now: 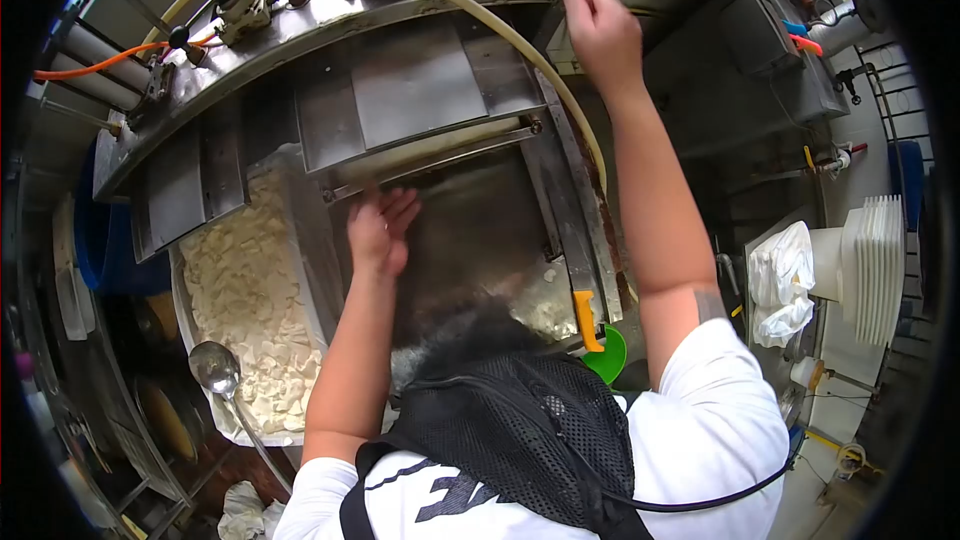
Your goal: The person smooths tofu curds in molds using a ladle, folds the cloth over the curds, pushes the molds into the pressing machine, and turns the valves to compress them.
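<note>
My left hand (384, 230) is held over the left side of a steel vat (470, 225), fingers apart and nothing in it. To its left lies a tray of pale, chunky pieces (245, 290), with a steel ladle (215, 368) resting at its lower left edge. My right hand (603, 32) is raised at the upper right, beside the end of the machine's steel frame (420, 5) and near a beige hose (540, 60). Its fingers are curled; whether they hold anything is hidden.
A yellow-handled tool (587, 320) and a green container (606, 355) are at the vat's lower right. Stacked white plates (873, 270) and a white plastic bag (782, 280) stand at the right. A blue barrel (115, 240) is at the left.
</note>
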The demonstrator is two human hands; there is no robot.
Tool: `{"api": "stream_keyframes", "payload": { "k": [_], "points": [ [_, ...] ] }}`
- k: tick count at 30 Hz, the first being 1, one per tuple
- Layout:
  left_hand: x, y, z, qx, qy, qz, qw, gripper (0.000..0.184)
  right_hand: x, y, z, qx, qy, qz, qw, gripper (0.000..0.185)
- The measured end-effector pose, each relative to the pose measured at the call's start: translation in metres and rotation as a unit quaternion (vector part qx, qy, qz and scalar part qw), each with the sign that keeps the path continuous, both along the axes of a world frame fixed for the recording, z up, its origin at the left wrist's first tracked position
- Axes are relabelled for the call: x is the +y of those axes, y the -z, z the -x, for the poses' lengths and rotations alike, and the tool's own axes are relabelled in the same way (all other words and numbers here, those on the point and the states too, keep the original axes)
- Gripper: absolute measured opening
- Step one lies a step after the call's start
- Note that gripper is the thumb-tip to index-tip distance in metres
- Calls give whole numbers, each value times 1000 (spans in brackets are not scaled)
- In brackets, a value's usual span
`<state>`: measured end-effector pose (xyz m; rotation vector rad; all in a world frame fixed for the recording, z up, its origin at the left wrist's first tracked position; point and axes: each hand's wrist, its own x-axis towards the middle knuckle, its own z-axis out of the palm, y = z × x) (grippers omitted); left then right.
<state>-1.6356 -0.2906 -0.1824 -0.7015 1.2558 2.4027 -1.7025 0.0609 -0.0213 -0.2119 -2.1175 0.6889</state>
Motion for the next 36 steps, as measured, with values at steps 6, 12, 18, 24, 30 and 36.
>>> {"api": "stream_keyframes", "payload": {
  "k": [6,12,18,24,30,36],
  "points": [
    [32,4,16,35,8,-117,992,30,-31,-97,83,-235,0,99,967,81],
    [21,-6,7,44,36,-56,997,24,-4,-38,140,-151,69,-137,977,60],
    [22,-16,12,31,37,-18,999,23,28,-32,122,-29,-126,-47,990,18],
    [28,-6,19,45,50,-42,997,25,64,-40,108,-67,-384,330,860,47],
    [33,-1,8,40,26,-68,997,21,80,-40,111,-100,-432,360,821,51],
    [18,-12,13,46,39,-77,995,22,89,-44,116,-132,-455,328,818,50]
  ]
}}
